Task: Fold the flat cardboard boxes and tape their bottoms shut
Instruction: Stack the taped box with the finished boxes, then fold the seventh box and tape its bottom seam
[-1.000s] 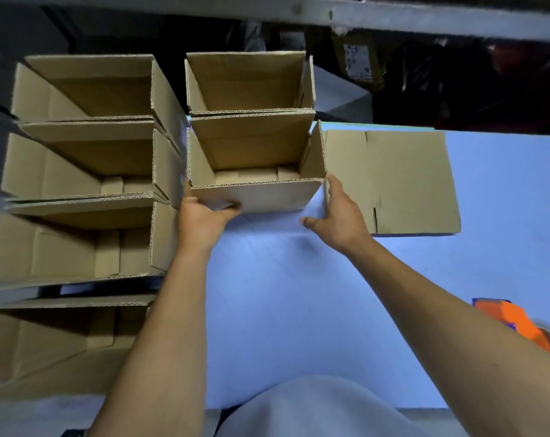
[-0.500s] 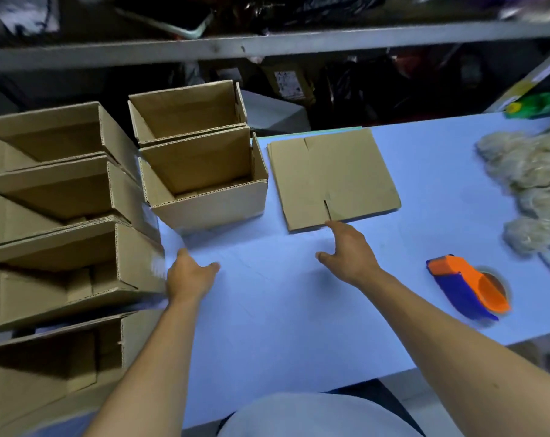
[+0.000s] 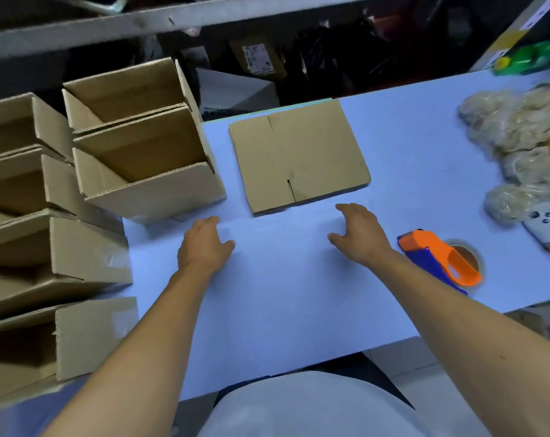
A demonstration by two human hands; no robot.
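Cardboard, flat and unfolded, the flat box (image 3: pixel 299 156) lies on the table (image 3: pixel 283 294) just beyond my hands, long axis across me, slit edge toward me. My left hand (image 3: pixel 204 244) and right hand (image 3: pixel 359 234) hover spread, holding nothing.

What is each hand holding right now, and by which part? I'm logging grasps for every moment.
Nothing is held. The left hand and right hand are over the bare table, fingers relaxed, short of the flat cardboard box.
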